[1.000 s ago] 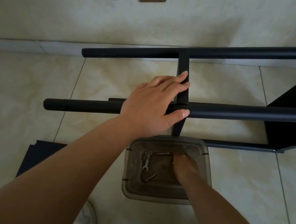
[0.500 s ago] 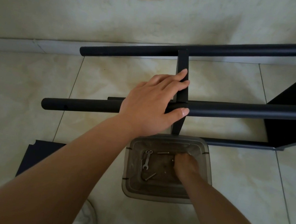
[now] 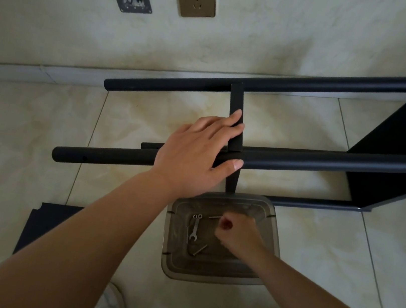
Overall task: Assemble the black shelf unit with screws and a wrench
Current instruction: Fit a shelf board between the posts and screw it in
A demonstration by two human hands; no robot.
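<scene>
I see the black shelf unit [image 3: 287, 164] lying on its side on the tiled floor by the wall, its right end cut off by the frame edge. My left hand [image 3: 196, 158] rests flat on the near tube, fingers straight across the flat crossbar [image 3: 237, 111], released rather than grasping. My right hand [image 3: 240, 234] is clenched into a fist inside the clear plastic bin [image 3: 276, 222]; what it holds, if anything, is hidden. Beside it in the bin lie a small wrench [image 3: 194, 227] and a screw [image 3: 199, 249]. I can read no writing anywhere.
</scene>
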